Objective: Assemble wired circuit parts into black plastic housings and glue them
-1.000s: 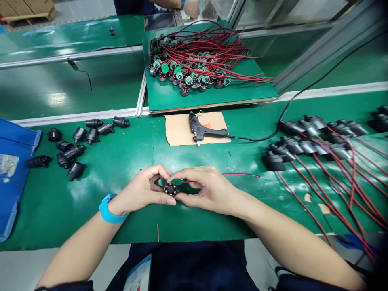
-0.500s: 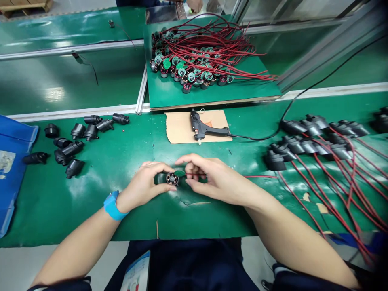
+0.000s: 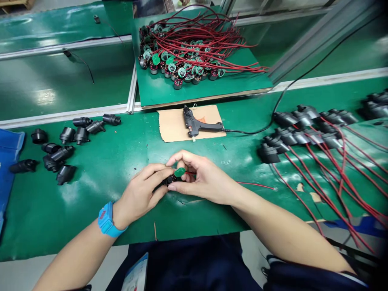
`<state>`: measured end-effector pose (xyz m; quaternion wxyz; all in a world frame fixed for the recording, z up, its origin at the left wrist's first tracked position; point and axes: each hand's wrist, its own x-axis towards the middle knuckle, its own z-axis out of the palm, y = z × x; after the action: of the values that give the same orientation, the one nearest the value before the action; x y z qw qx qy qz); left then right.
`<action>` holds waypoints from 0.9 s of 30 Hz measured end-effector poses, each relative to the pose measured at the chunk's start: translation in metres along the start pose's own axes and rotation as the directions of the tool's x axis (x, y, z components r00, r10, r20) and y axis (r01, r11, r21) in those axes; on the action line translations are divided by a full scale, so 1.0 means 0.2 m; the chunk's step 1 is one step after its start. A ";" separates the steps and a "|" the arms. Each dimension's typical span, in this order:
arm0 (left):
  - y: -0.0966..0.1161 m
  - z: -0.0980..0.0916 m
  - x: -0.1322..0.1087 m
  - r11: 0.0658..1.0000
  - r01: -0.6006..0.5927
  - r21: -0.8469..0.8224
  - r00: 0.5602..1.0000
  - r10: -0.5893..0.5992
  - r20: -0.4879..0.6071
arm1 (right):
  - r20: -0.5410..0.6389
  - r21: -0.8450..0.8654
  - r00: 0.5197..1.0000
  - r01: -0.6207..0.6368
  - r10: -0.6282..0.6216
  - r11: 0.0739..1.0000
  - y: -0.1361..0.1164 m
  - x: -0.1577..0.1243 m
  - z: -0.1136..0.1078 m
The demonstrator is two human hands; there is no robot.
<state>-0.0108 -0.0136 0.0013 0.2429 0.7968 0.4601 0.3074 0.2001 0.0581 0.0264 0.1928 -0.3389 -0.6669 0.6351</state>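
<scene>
Near the front middle of the bench, my left hand (image 3: 148, 186) is wrapped around a black plastic housing, mostly hidden by its fingers. At the housing's mouth sits a small motor (image 3: 171, 180) with its coils partly showing. My right hand (image 3: 201, 178) closes on the motor from the other side, thumb tip against it. Between the two hands, a round green circuit board (image 3: 179, 172) stands tilted up. From the board a red wire (image 3: 254, 184) runs under my right hand and out along the bench. How deep the motor is in the housing cannot be seen.
A glue gun (image 3: 200, 124) lies on cardboard (image 3: 169, 125) ahead. Loose black housings (image 3: 66, 174) lie left beside a blue bin (image 3: 10, 149). Housings with red wires (image 3: 269, 154) lie right. Wired motors (image 3: 182, 72) pile on a raised green shelf (image 3: 206, 97).
My right hand has moved left from the wire onto the motor, its thumb now touching it. The green board has tipped up into view. My view has shifted slightly right.
</scene>
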 end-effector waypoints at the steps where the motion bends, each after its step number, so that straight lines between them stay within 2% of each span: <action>1: 0.01 0.00 0.00 1.000 -0.017 0.004 1.000 0.017 0.008 | 0.018 0.009 1.000 0.003 -0.003 1.000 0.00 0.00 -0.01; 5: 0.03 -0.01 0.01 1.000 -0.019 0.004 0.999 0.019 0.031 | 0.088 0.064 0.996 0.013 -0.019 0.998 0.00 0.00 -0.05; 8: 0.04 -0.01 0.02 0.998 0.040 0.047 0.999 -0.039 -0.039 | 0.058 0.066 0.997 0.043 -0.047 0.997 -0.01 -0.01 -0.07; 10: 0.03 -0.02 0.02 0.991 0.092 0.094 0.986 -0.078 -0.146 | -0.002 0.000 0.996 0.085 -0.085 0.996 -0.02 -0.01 -0.09; 12: 0.01 -0.02 0.02 0.981 0.134 0.139 0.965 -0.098 -0.244 | -0.152 -0.185 0.976 0.129 -0.158 0.974 -0.01 0.00 -0.15; 14: 0.00 -0.02 0.01 0.974 0.148 0.172 0.952 -0.093 -0.292 | -0.318 -0.486 0.912 0.080 -0.261 0.871 0.03 0.02 -0.24; 16: 0.00 -0.02 0.01 0.972 0.136 0.193 0.950 -0.072 -0.303 | -0.372 -0.725 0.874 -0.064 -0.312 0.685 0.09 0.05 -0.33; 18: -0.01 -0.03 0.01 0.972 0.122 0.203 0.950 -0.055 -0.308 | -0.350 -0.839 0.895 -0.169 -0.276 0.518 0.15 0.08 -0.40; 21: -0.01 -0.03 0.01 0.972 0.109 0.208 0.945 -0.037 -0.324 | -0.345 -0.897 0.904 -0.237 -0.253 0.374 0.22 0.12 -0.45; 24: -0.01 -0.03 0.01 0.980 0.080 0.185 0.940 -0.012 -0.341 | -0.369 -0.912 0.886 -0.287 -0.281 0.294 0.23 0.14 -0.44; 25: -0.01 -0.03 0.01 0.982 0.078 0.169 0.937 -0.014 -0.349 | -0.376 -0.909 0.878 -0.289 -0.296 0.299 0.21 0.13 -0.43; 27: -0.01 -0.04 0.01 0.985 0.104 0.134 0.927 -0.048 -0.371 | -0.372 -0.894 0.861 -0.231 -0.348 0.385 0.16 0.10 -0.42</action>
<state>-0.0173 -0.0103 0.0048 0.1033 0.7231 0.5498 0.4051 0.2505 0.1301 0.0020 0.1625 -0.5158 -0.8403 0.0370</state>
